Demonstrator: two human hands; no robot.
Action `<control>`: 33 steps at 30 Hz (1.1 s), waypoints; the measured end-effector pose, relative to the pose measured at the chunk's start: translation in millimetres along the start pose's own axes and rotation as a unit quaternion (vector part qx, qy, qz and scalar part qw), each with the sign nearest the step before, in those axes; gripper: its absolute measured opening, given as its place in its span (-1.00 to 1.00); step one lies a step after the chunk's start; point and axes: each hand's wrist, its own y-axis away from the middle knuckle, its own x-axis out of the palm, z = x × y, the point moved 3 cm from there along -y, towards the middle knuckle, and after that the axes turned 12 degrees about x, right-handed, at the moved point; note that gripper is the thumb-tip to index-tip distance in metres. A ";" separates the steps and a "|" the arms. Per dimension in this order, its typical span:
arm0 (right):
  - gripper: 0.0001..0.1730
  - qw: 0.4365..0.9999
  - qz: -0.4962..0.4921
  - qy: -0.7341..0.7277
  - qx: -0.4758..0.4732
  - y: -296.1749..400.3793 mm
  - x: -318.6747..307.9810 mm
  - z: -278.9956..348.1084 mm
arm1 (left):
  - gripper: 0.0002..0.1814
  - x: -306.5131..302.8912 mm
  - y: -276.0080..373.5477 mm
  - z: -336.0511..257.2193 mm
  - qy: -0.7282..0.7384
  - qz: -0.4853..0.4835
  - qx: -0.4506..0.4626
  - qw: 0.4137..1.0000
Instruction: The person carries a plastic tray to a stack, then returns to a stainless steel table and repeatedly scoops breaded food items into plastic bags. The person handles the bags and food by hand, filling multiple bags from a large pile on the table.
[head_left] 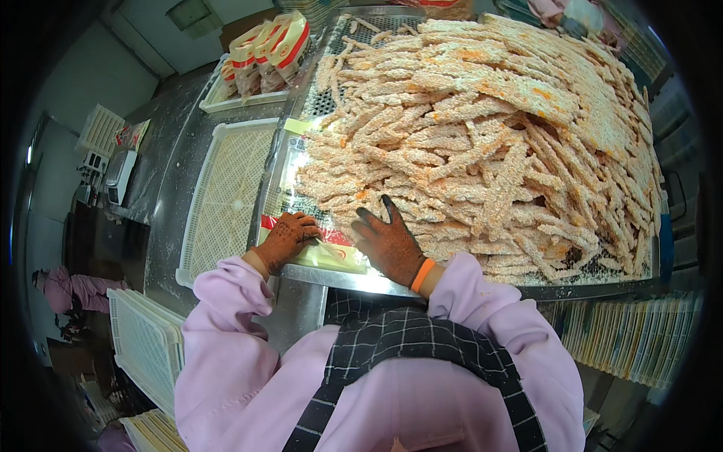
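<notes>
My left hand [286,240], in a brown-orange coated glove, is curled with its fingertips on the mouth of a cream, red and clear plastic bag [333,260]. The bag lies flat on the near left corner of a metal tray table [322,275]. My right hand [392,243], gloved with dark fingertips and an orange band at the wrist, has its fingers spread at the near edge of a large pile of crumb-coated strips [452,152]. Whether a strip lies under its fingers cannot be told.
Left of the tray table lies a white mesh tray [229,186]. Beyond it, another tray [248,102] holds several filled bags [271,56]. A scale [120,177] stands farther left. Stacked trays [148,344] are at lower left, more [632,339] at right. Other people work at far left and top right.
</notes>
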 end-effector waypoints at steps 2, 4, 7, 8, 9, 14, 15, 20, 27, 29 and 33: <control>-0.93 0.999 -0.023 -0.002 0.023 -1.3 0.3 -5.1 | -0.82 -4.1 0.9 -5.4 -0.014 -0.021 -0.019 0.999; -0.92 0.999 -0.045 0.007 0.030 -2.9 -4.8 -13.5 | -0.82 -24.1 -9.5 -32.1 0.001 0.006 -0.031 1.000; -0.91 0.998 -0.036 0.016 0.058 -3.1 -8.7 -17.3 | -0.84 -54.3 -20.0 -61.2 -0.018 0.047 -0.031 0.998; -0.88 0.997 -0.016 0.013 0.076 -4.2 -16.2 -17.2 | -0.84 -66.6 -25.2 -69.7 -0.021 0.072 -0.046 0.996; -0.85 0.996 0.003 0.010 0.091 -6.1 -22.3 -17.0 | -0.84 -75.7 -27.0 -74.9 -0.025 0.095 -0.062 0.993; -0.69 0.977 -0.045 -0.144 0.149 -6.1 -53.2 0.5 | -0.88 -105.7 -26.4 -104.5 -0.017 0.034 -0.034 0.999; -0.66 0.969 -0.043 -0.212 0.119 -5.9 -57.4 14.3 | -0.86 -103.8 -25.4 -102.5 -0.035 0.040 -0.037 0.998; -0.64 0.940 0.162 -0.248 0.167 -12.5 -29.8 30.4 | -0.63 -133.0 -34.8 -112.6 -0.137 0.054 0.095 0.985; -0.68 0.869 0.165 -0.407 0.229 -20.1 -35.5 7.1 | -0.41 -153.4 -17.0 -121.0 -0.126 0.209 0.184 0.952; -0.75 0.911 0.260 -0.310 0.077 -3.9 -47.4 50.3 | -0.82 -158.1 19.2 -82.8 -0.128 0.066 0.086 0.986; -0.36 0.953 0.048 -0.122 0.273 34.0 -39.3 -6.9 | -0.80 -164.5 58.2 -89.9 -0.263 0.131 0.162 0.942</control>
